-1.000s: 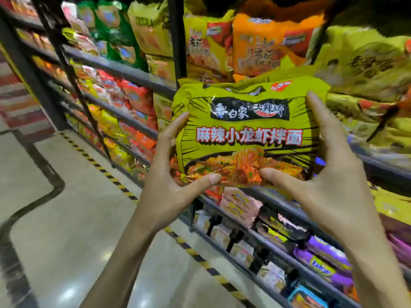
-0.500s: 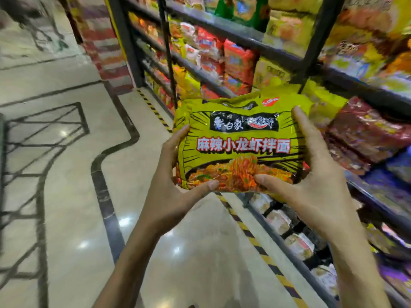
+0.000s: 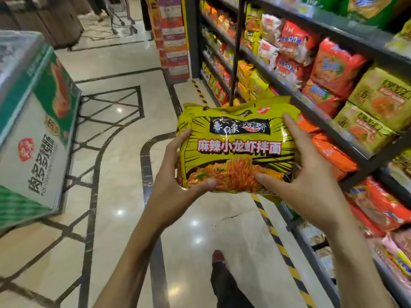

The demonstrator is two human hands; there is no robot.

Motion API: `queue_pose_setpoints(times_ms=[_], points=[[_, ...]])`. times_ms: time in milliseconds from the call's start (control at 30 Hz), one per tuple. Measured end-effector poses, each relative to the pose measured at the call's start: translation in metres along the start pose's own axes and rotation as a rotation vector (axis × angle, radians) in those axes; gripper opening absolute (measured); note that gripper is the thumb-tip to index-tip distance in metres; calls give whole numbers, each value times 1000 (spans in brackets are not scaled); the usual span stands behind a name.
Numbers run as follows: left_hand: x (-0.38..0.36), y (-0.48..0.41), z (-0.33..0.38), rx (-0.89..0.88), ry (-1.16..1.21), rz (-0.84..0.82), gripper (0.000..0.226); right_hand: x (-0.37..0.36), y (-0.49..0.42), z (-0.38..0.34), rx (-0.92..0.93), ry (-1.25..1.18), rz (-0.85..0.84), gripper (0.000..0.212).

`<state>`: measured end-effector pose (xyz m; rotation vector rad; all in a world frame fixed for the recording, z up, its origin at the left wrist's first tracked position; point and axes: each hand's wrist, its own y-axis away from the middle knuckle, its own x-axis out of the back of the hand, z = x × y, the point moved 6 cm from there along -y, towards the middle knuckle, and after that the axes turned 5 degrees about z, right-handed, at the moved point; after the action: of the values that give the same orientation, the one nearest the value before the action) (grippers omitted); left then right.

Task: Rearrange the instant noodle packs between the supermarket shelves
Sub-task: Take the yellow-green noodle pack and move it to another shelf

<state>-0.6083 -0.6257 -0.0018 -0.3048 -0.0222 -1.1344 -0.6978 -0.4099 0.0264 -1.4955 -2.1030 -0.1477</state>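
Note:
A yellow-green instant noodle multipack [image 3: 238, 147] with red lettering and a noodle picture is held in front of me over the aisle floor. My left hand [image 3: 178, 187] grips its left side, thumb on the front bottom. My right hand [image 3: 304, 178] grips its right side, fingers spread up the edge. A second pack of the same colour seems to lie behind it. The dark metal shelves [image 3: 329, 121] to the right carry red, orange and yellow noodle packs [image 3: 333, 70]; the held pack is clear of them.
A chest freezer with a green and white printed side [image 3: 37, 138] stands at the left. A yellow-black hazard strip [image 3: 278, 241] runs along the shelf base. My foot [image 3: 219, 261] is on the glossy marble floor. A printed pillar [image 3: 171, 36] rises at the aisle end.
The pack has come away from the upper shelf and lower, both hands keeping their grip. My view has swung left and down along the aisle, bringing the freezer and the floor into sight.

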Motion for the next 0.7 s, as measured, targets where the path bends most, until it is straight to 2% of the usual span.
queue_pose_setpoints(times_ms=[167, 367, 700], points=[[18, -65, -27, 37, 11, 46, 95, -34, -81, 13, 12, -45, -49, 106], [29, -176, -68, 60, 26, 64, 95, -65, -200, 38, -12, -31, -47, 121], [56, -345, -127, 43, 28, 126, 96, -123, -388, 43, 36, 78, -113, 116]])
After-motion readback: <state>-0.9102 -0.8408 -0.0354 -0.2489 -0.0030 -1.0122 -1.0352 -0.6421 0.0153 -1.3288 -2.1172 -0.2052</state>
